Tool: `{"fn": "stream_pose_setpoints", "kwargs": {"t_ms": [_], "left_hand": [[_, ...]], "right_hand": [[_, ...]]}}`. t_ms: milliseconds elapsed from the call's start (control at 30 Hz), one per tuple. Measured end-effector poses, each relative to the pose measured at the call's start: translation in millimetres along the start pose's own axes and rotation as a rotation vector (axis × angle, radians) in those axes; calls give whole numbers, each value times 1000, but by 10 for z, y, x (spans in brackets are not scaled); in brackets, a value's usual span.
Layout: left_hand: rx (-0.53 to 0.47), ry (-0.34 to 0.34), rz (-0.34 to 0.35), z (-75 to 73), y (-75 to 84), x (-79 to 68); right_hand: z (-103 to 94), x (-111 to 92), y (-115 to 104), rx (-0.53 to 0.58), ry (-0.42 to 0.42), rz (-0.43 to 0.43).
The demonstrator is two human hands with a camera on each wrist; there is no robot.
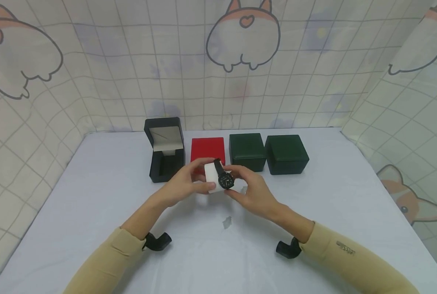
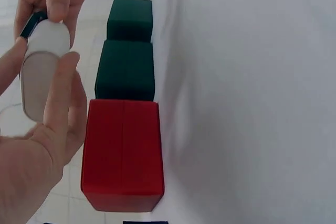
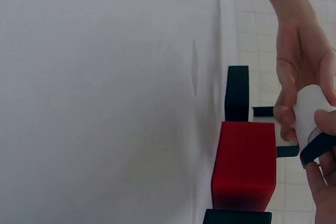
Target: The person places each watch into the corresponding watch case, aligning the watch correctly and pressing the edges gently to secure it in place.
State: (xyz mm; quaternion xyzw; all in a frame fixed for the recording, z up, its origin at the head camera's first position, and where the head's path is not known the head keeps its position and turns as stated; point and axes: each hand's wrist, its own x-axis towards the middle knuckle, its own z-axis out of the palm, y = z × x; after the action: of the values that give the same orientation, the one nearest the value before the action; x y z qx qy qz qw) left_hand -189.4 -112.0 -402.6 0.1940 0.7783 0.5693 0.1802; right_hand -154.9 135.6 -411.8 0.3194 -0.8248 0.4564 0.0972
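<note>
A white watch cushion (image 1: 211,176) is held over the table by my left hand (image 1: 183,183), its thumb on the near side and fingers on the far side. At the cushion's right end sits a black wristwatch (image 1: 226,180) with a dark strap and dark dial. My right hand (image 1: 254,192) pinches the watch between thumb and fingers. In the left wrist view, the cushion's flat oval end (image 2: 39,85) faces the camera. The right wrist view shows the dark strap (image 3: 317,148) around the cushion's end near my right fingers.
Behind my hands stand a black box (image 1: 165,139) with its lid raised, a closed red box (image 1: 208,148), and two closed dark green boxes (image 1: 247,152) in a row. A white cloth covers the table (image 1: 218,257). A printed curtain (image 1: 189,81) hangs behind and at both sides.
</note>
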Motion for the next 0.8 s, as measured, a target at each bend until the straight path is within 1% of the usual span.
{"fn": "stream_pose_setpoints", "kwargs": {"t_ms": [133, 233, 367, 500, 700, 800], "left_hand": [[-111, 57, -54, 45, 12, 2], [-163, 87, -78, 64, 8, 7], [-245, 93, -93, 86, -18, 23], [-340, 101, -120, 112, -22, 26], [-504, 105, -140, 154, -14, 39], [-546, 111, -143, 174, -19, 45]], "right_hand": [[1, 10, 17, 1, 24, -31], [5, 14, 37, 3, 35, -56], [7, 13, 59, -2, 51, -84], [4, 12, 68, -4, 62, -94], [6, 23, 61, 7, 68, -110], [22, 26, 64, -4, 80, -120]]}}
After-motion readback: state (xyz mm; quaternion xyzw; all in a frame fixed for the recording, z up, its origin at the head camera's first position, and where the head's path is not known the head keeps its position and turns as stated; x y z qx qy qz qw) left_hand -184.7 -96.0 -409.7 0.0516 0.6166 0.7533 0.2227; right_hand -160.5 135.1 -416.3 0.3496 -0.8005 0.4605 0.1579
